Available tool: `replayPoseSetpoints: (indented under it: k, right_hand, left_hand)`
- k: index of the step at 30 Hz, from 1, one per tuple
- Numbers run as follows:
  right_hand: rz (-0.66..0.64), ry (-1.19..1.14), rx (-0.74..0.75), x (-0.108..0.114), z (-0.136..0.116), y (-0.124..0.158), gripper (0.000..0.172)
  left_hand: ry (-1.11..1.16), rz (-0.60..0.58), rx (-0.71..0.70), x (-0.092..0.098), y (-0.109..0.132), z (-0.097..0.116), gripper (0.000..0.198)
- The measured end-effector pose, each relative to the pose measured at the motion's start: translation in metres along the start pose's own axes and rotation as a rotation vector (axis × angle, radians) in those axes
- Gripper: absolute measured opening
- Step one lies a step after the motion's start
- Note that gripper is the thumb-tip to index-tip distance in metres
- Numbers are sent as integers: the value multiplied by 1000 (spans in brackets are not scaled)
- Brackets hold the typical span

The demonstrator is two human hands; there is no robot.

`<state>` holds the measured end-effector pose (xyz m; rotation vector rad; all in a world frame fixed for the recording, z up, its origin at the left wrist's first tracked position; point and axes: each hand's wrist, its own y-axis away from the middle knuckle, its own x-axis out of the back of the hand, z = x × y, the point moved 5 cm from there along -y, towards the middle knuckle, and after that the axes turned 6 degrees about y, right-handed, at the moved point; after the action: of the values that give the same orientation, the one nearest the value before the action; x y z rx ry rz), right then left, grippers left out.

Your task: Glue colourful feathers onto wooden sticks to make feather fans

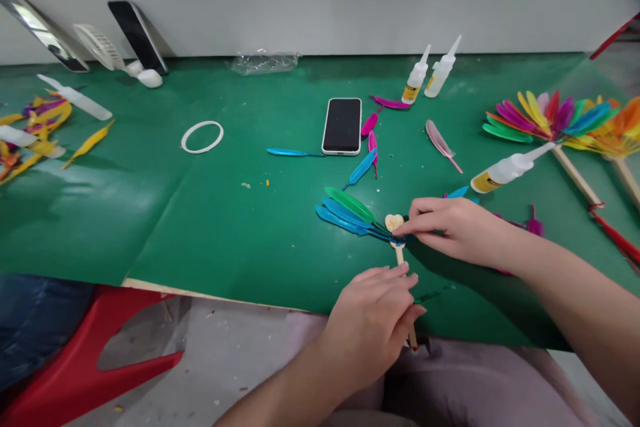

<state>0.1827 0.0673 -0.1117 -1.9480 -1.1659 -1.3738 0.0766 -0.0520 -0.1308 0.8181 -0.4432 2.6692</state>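
Observation:
My left hand [375,310] is closed around the wooden stick [400,255], whose lower end shows below my fingers. The stick's rounded, heart-topped wooden head [394,221] lies on the table in front of me. Blue feathers [343,217] and a green feather [350,203] fan out to the left from this head. The fingertips of my right hand [455,227] press together on the blue quills at the head; the exact pinch is partly hidden. A dark green feather [434,293] pokes out beside my left hand.
Behind the work lie a phone [342,125] and loose pink feathers [370,124]. A glue bottle [505,172] rests near my right forearm, with two upright bottles [425,77] farther back. Finished feather fans [555,117] lie right; a white ring [202,137] lies left.

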Motion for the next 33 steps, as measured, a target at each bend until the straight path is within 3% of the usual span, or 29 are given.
replayPoseSetpoints:
  k: [20,33]
  right_hand:
    - [55,80,58,-3,-2,2,32]
    - [80,311,120,-4,-15,6,32]
  left_hand:
    - [-6,35,-14,0,2,0,16]
    - [3,39,-8,0,1,0,15]
